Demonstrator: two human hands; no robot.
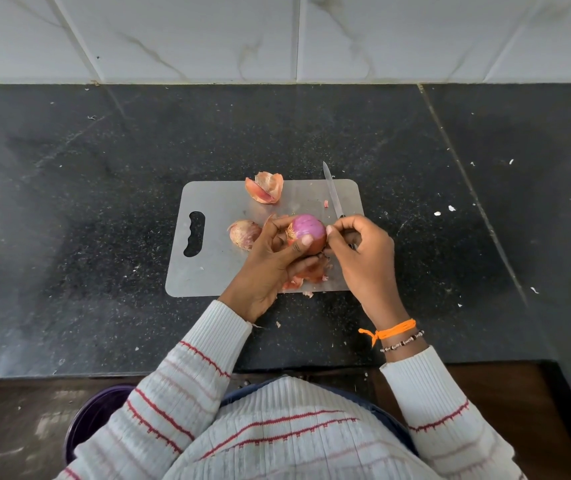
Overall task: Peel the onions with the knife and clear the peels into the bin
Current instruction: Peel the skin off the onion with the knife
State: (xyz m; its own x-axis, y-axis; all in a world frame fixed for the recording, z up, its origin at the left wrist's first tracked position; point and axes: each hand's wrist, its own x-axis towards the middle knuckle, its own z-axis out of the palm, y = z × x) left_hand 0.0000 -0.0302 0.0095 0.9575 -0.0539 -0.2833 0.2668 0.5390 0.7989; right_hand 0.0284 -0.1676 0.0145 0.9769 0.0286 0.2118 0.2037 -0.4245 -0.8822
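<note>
A partly peeled purple onion (306,230) is held above the grey cutting board (215,271) by my left hand (270,268). My right hand (363,254) grips a knife (333,192), blade pointing away, while its thumb and fingers touch the onion's right side. A second, unpeeled onion (244,234) lies on the board to the left. Loose peels (265,188) rest at the board's far edge, and more peels (306,276) lie under my hands near the front edge.
The board lies on a black speckled counter (69,202) against a white tiled wall (277,36). A dark purple bin (93,417) stands on the floor at the lower left, partly hidden by my sleeve. Small scraps dot the counter.
</note>
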